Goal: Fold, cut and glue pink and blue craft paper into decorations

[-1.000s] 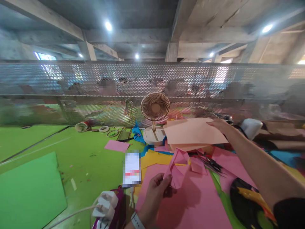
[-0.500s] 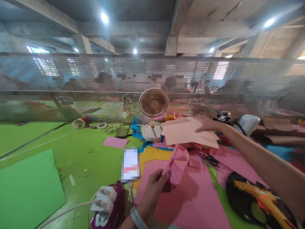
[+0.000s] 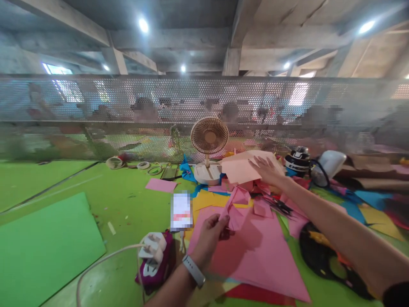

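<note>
My left hand point(image 3: 212, 234), with a pale watch band at the wrist, pinches a folded piece of pink paper point(image 3: 239, 211) between thumb and fingers. Beneath it lie large pink sheets point(image 3: 262, 260). Farther up, my right hand point(image 3: 265, 167) rests with spread fingers on a peach-coloured sheet of paper point(image 3: 238, 169). That sheet sits over a heap of coloured scraps beside the fan. Dark-handled scissors point(image 3: 281, 206) lie below my right forearm. The forearm partly covers a yellow tool point(image 3: 319, 240) on a black round tray point(image 3: 308, 256).
A small fan point(image 3: 209, 136) stands before a perforated metal screen point(image 3: 128, 94). Left of the pink sheets are a phone point(image 3: 181, 211) and a purple power strip point(image 3: 159, 260) with a trailing cable. A green sheet point(image 3: 47, 251) and tape rolls point(image 3: 115, 162) lie farther left.
My right hand has shifted left across the peach sheet, its fingers now more spread. The sheet's near edge has drawn back from over the scraps. My left hand still holds the folded pink paper.
</note>
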`<state>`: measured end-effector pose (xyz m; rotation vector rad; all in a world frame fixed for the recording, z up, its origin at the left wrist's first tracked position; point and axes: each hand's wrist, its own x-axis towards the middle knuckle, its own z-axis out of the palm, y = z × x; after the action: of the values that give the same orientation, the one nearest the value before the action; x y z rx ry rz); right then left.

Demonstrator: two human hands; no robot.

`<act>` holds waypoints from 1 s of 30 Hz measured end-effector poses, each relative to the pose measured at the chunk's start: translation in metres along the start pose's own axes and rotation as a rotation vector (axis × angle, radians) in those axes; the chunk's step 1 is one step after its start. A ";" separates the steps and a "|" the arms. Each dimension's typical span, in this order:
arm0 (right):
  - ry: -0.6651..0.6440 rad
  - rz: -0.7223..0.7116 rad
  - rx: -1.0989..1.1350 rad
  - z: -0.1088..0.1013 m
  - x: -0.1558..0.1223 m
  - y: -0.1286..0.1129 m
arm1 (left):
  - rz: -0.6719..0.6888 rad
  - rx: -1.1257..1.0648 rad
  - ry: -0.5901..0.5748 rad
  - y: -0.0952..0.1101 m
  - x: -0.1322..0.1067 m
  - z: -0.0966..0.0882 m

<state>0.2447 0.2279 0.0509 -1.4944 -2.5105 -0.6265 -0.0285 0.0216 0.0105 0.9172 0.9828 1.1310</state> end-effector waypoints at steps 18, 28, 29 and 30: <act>-0.043 0.631 1.954 -0.047 -0.117 -0.107 | 0.184 0.152 -0.179 0.011 -0.004 0.000; -0.030 0.624 2.036 -0.039 -0.134 -0.140 | 0.192 0.243 -0.098 0.012 0.004 -0.007; -0.035 0.597 2.032 -0.040 -0.136 -0.142 | 0.202 0.263 -0.097 0.011 0.004 -0.007; -0.044 0.579 2.039 -0.041 -0.137 -0.144 | 0.208 0.276 -0.090 0.011 0.004 -0.007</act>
<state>0.1838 0.0403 0.0020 -0.9302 -1.1355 1.5248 -0.0377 0.0282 0.0182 1.3059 1.0021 1.1324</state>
